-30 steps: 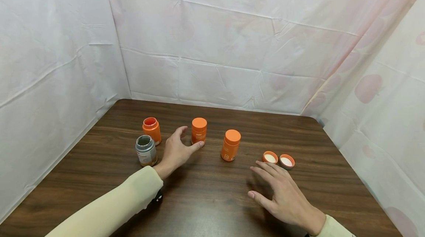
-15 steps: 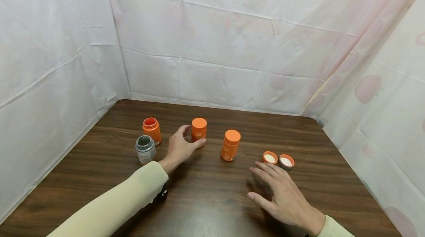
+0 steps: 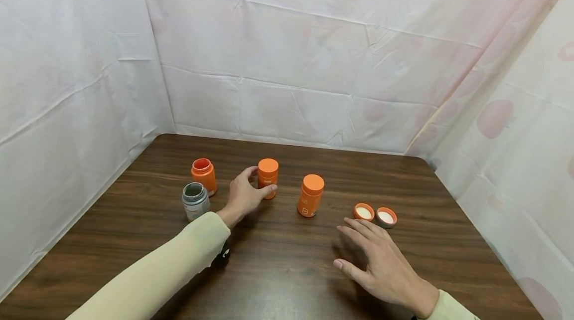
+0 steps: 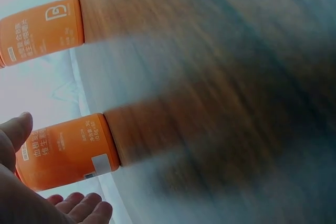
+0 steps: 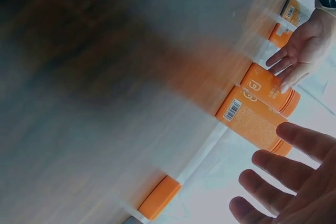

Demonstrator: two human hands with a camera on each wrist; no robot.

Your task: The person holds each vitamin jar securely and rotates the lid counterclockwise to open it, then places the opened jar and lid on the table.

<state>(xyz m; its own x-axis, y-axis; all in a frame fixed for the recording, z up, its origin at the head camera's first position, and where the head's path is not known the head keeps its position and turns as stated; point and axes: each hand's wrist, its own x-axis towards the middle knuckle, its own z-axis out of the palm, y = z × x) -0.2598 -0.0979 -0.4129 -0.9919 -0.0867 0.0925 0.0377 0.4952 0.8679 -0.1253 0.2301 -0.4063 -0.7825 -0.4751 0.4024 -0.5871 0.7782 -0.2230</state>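
Left hand (image 3: 244, 194) nearer the farther capped orange bottle (image 3: 268, 169) — grip wide, right hand (image 3: 383, 262) unmoved, grip wide

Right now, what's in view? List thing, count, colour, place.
Capped jars: 2, orange, mid-table
Open jars: 2, orange and grey, table's left
Lids: 2, orange and grey, upturned, right of capped jars
Table: 1, dark brown, beneath the jars
Sheeting: count unclear, white with pink prints, around table
Wrist device: 1 clear, black, left wrist
Sleeves: 2, cream, both arms
Left hand: 1, bare, at left capped jar, contact unclear
Right hand: 1, bare, near lids
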